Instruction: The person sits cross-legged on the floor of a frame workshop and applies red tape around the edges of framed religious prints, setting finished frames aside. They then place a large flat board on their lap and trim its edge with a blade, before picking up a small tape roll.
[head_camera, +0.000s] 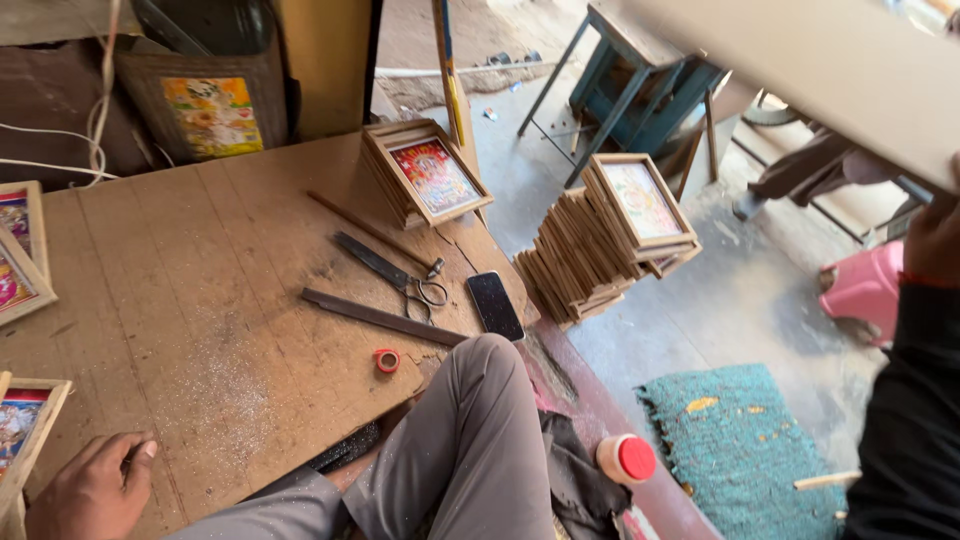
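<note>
Wooden worktop (200, 290) at frame centre; left hand (90, 490) pressed flat lower left, empty; right hand (935, 235) gripping board (830, 70) upper right; shears (395, 275) idle

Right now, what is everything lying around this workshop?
wooden board: one, brown, floor work surface
scissors: one, dark metal, mid board
metal strip: one, dark, below the scissors
thin stick: one, brown, above the scissors
phone: one, black, board's right edge
tape roll: one, red, near the knee
framed pictures: small stack, wood, board's far end
frame pile: many, wood, concrete floor
bottle: one, red cap, by the mat
mat: one, teal, floor
stool: one, pink, right
large panel: one, tan, top right
left hand: resting on board
right hand: at the panel's edge
</note>
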